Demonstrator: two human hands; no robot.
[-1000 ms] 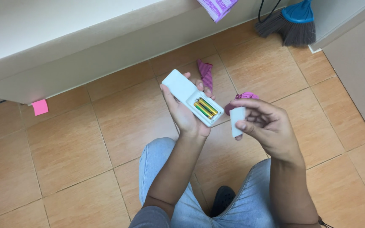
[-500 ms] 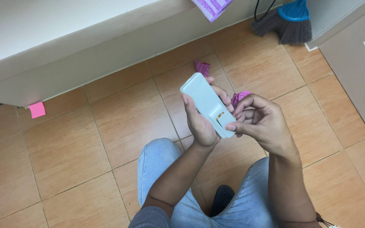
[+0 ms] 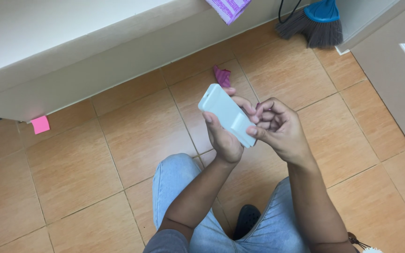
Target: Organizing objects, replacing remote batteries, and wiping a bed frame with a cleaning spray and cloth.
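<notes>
Tiled floor (image 3: pixel 71 164), tan, carrying all loose items. Broom (image 3: pixel 317 21), blue-capped, at floor's far right corner. Left hand (image 3: pixel 223 138), clasped round white remote (image 3: pixel 228 115), held above floor's middle, plain back up. Right hand (image 3: pixel 280 126), fingers curled, pressing remote's near end. Purple scrap (image 3: pixel 222 76), beyond remote. Pink note (image 3: pixel 40 124), floor's far left edge

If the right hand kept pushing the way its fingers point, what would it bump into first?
The right hand points its fingers leftward at the white remote-like device, and the fingertips already touch its lower end. Just behind that sits the left hand, gripping the device. Depth is hard to judge.
</notes>
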